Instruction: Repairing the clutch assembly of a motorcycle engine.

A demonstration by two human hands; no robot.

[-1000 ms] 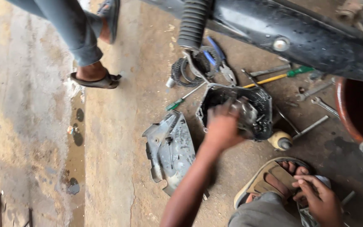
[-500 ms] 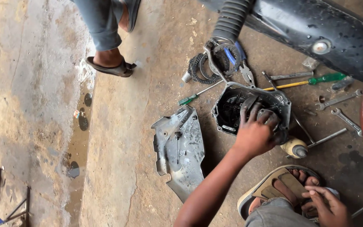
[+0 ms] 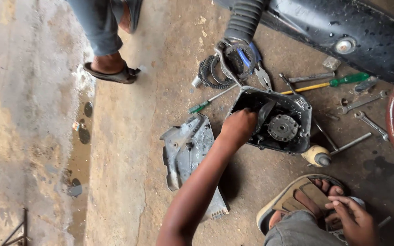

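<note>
The right hand [image 3: 353,223] rests with bent fingers on a sandalled foot [image 3: 303,200], holding nothing. The left hand [image 3: 238,127] reaches into the black engine casing [image 3: 292,109], fingers closed on something hidden inside. The casing lies open side up on the dirty concrete floor [image 3: 137,136], long axis toward the wrenches [image 3: 363,102]. Farther stands another person's sandalled foot [image 3: 110,73].

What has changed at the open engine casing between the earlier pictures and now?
The left hand moved from the middle of the dark casing to its left edge, where it now reaches inside. What its fingers hold is hidden. The right hand stayed by the sandalled foot. The grey cover and the tools did not move.
</note>
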